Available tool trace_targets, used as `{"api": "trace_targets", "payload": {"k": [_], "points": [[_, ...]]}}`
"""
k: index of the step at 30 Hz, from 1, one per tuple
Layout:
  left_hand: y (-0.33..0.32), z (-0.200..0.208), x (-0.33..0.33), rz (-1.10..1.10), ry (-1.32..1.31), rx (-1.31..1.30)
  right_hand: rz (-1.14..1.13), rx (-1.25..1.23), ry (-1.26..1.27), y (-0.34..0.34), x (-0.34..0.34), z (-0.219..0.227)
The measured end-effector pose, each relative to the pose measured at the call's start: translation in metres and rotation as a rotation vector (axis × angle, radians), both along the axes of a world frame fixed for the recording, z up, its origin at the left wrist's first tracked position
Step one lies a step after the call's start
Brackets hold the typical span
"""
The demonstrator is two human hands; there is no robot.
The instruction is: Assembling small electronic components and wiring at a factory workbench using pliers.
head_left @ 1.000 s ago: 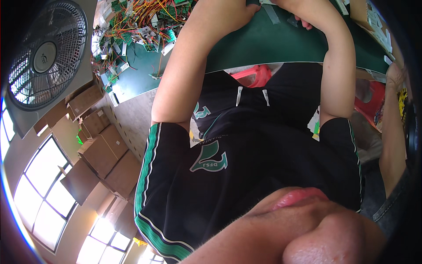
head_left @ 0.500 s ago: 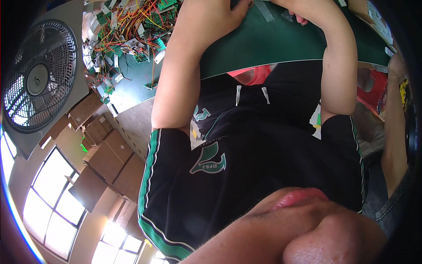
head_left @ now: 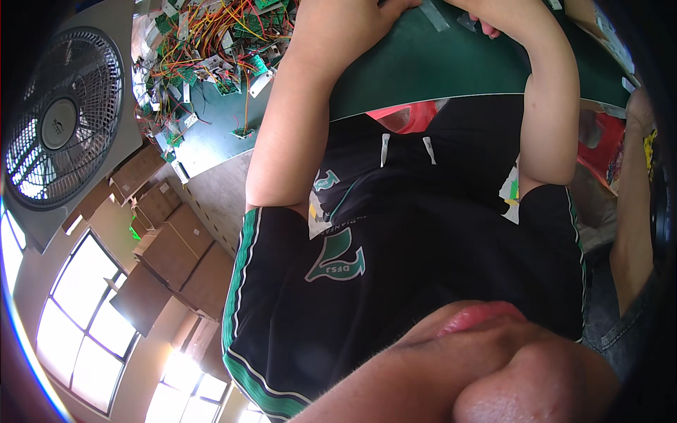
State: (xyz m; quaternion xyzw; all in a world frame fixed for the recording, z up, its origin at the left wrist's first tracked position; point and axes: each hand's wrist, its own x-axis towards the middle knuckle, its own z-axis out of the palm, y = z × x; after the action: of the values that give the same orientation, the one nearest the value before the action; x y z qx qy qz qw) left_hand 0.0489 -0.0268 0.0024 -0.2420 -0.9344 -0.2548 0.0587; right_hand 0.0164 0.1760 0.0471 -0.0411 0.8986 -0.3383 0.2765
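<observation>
My left hand [head_left: 367,13] is over the green table top, cut off by the upper edge of the view. Its thumb stretches to the right, and the other fingers are out of sight. Opposite it, my right hand [head_left: 493,15] has its visible fingertips curled inward; whatever they hold, if anything, is hidden. Between the hands a clear flat strip [head_left: 434,15] lies on the table [head_left: 416,67]. A small clear piece [head_left: 466,23] is beside the right fingers.
Left of my left arm sits a heap of green circuit boards with red and yellow wires [head_left: 218,42]. A large fan [head_left: 60,134] stands farther left, with cardboard boxes [head_left: 173,243] beyond. At the right, another person's arm [head_left: 632,204] reaches to the table near an open carton [head_left: 599,28].
Both my forearms have shifted slightly to the right. The clear strip appears a little farther right and lower in the view. No object is visibly picked up or let go.
</observation>
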Motion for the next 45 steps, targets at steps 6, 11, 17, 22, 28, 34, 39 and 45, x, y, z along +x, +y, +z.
{"api": "trace_targets", "payload": {"k": [6, 11, 17, 22, 28, 34, 39, 45], "points": [[0.0, 0.001, 0.0, 0.009, -0.06, 0.037, -0.01, -0.025, 0.003, 0.003, 0.002, -0.004], [0.002, 0.003, 0.001, 0.041, -0.097, 0.026, 0.01, -0.032, 0.017, 0.002, 0.001, -0.004], [0.002, 0.004, 0.0, 0.029, -0.103, 0.037, -0.037, -0.041, -0.007, 0.003, 0.001, -0.005], [0.005, 0.012, 0.004, 0.016, -0.072, 0.133, -0.011, -0.093, 0.024, 0.007, 0.004, -0.002], [0.001, 0.023, 0.016, -0.069, 0.018, 0.048, -0.003, -0.058, 0.009, 0.005, 0.0, -0.003], [0.024, 0.004, 0.061, 0.031, 0.056, -0.31, -0.021, -0.021, 0.061, 0.001, 0.001, -0.004], [0.023, -0.022, 0.061, -0.015, 0.784, -0.543, 0.011, 0.015, 0.019, 0.001, 0.0, 0.0], [0.041, -0.031, 0.103, -0.114, 0.193, -0.044, 0.003, -0.108, 0.047, 0.007, 0.001, -0.015]]}}
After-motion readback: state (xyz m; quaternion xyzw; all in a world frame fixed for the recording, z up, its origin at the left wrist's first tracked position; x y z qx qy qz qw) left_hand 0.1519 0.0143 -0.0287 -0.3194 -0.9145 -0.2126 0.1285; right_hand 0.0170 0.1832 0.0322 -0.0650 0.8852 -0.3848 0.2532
